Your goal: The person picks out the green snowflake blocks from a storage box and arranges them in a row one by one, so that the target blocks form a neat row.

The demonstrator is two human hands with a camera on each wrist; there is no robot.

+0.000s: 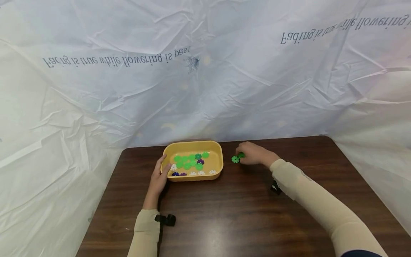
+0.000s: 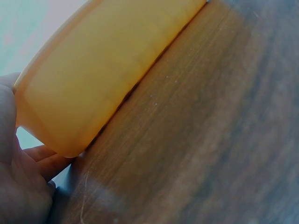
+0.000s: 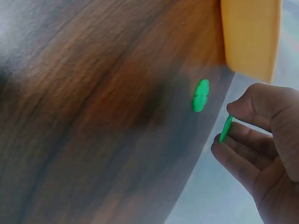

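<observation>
Here the left hand [image 1: 159, 175] rests against the near-left corner of the yellow tray [image 1: 218, 164], thumb up on the rim and fingers curled around the outer wall; the left wrist view shows those fingers [image 2: 46, 161] tucked under the tray's [image 2: 93, 84] rounded corner. The tray sits on the dark wooden table [image 1: 244, 214], near its far edge, and holds a scatter of flower-shaped plastic discs [image 1: 191, 162]: mostly green, with a few white and purple ones along the near wall.

The right hand [image 1: 253, 153] is just right of the tray, low over the table. It pinches one green disc [image 3: 226, 128] edge-on between thumb and fingertips, seen plainly in the right wrist view. A second green disc [image 1: 235, 159] lies flat on the table between that hand and the tray, close to the fingertips but apart from them; the right wrist view shows it [image 3: 201, 95] lying free on the wood.

Both forearms wear beige sleeves [image 1: 321, 203]. A crinkled white sheet with printed text [image 1: 205, 71] hangs behind the table.
</observation>
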